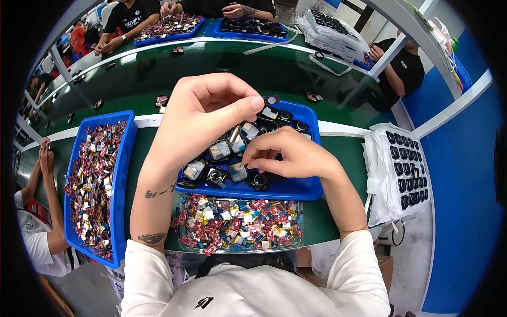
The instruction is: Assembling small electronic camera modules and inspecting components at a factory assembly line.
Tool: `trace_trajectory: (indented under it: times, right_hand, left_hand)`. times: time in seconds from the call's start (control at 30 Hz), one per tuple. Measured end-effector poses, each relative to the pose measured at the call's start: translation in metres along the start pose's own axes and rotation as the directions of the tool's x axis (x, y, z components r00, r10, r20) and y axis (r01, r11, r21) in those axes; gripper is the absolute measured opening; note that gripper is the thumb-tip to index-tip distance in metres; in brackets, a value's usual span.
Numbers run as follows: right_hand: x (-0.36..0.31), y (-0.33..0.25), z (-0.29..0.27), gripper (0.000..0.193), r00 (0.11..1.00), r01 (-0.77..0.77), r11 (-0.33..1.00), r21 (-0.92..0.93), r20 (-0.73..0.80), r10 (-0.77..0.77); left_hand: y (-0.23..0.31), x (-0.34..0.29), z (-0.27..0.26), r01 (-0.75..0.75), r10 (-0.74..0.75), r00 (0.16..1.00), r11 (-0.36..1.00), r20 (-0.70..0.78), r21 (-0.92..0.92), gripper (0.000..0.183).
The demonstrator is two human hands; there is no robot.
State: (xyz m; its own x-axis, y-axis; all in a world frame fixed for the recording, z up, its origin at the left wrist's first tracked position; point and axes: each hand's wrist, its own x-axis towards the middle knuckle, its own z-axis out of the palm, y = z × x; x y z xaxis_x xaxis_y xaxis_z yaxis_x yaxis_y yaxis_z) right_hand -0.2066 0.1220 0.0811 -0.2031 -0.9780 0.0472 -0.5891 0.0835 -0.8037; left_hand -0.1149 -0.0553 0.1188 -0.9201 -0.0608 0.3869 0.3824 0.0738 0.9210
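Observation:
My left hand (pixel 208 108) is raised over the far part of a blue tray (pixel 317 182), its thumb and forefinger pinched on a small black part (pixel 271 100) with a round grey spot. Lower and to the right, my right hand (pixel 288 153) has its fingers curled over the tray. Whatever its fingertips grip, if anything, is hidden. Just beside them lies a watch-like case with a clear face (pixel 238 171). Several similar black cases fill the tray, among them an open-looking round one (pixel 216 176).
A clear tray of small red, white and yellow electronic parts (pixel 240 224) sits nearest me. On the left stands a long blue tray (pixel 125 158) of like parts. White trays with black cases (pixel 404 169) are stacked at right. Co-workers sit across the green conveyor belt (pixel 211 68) and at left.

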Motion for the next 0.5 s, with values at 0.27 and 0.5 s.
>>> trace_trajectory:
  times: [0.27, 0.5]
  right_hand:
    - [0.0, 0.013, 0.006, 0.016, 0.993, 0.114, 0.987, -0.115, 0.023, -0.112]
    - [0.006, 0.031, 0.014, 0.027, 0.988, -0.15, 0.781, -0.606, -0.13, 0.089]
  left_hand:
    - [-0.005, 0.001, -0.001, 0.004, -0.004, 1.0, 1.0, -0.003, 0.002, 0.012]
    - [-0.003, 0.003, 0.003, 0.004, -0.004, 1.0, 1.0, 0.007, 0.01, 0.011]
